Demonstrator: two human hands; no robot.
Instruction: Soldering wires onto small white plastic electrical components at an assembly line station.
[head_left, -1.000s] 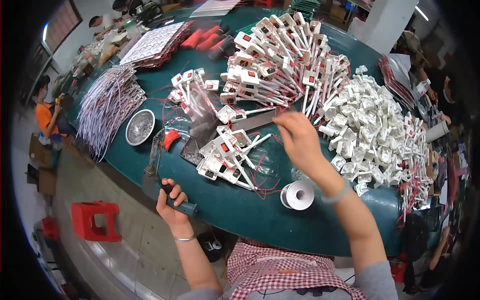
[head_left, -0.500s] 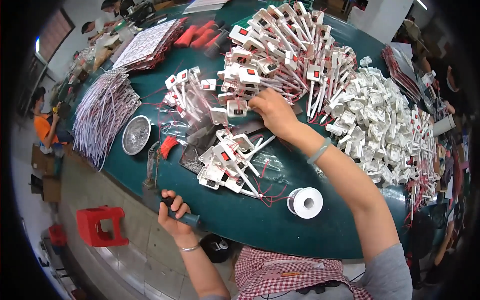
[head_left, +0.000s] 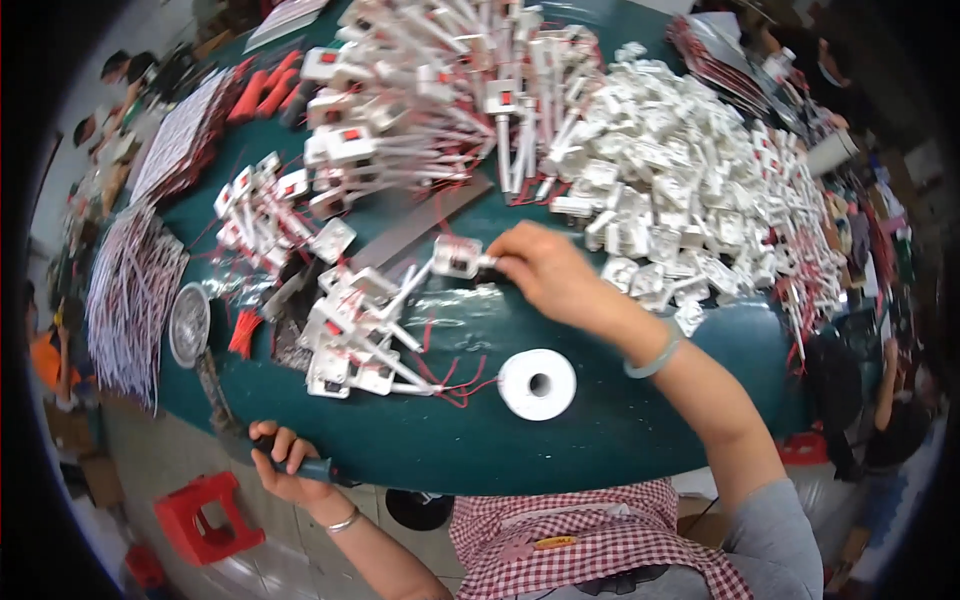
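My left hand [head_left: 288,468] is closed around the dark handle of a soldering iron [head_left: 318,470] at the table's near left edge. Its metal end points away, up toward a bowl. Over the middle of the table, my right hand [head_left: 552,275] pinches a small white switch housing [head_left: 456,256] at its right end. The housing's open side shows, though what lies under my fingertips is hidden. Left of it lies a heap of white switch housings [head_left: 345,335] with white tubes and red wires. A white spool [head_left: 538,384] sits nearer me, below my right hand.
A large stack of switch assemblies [head_left: 400,110] fills the far side. On the right is a pile of loose white plastic parts [head_left: 670,180]. To the left are a metal bowl [head_left: 189,325], red wire pieces [head_left: 243,332] and bundled white tubes [head_left: 135,300]. A red stool [head_left: 208,520] stands on the floor.
My right hand has left the edge of the far stack and come nearer with a switch housing. My left hand still holds the soldering iron. The whole view has shifted with my head.
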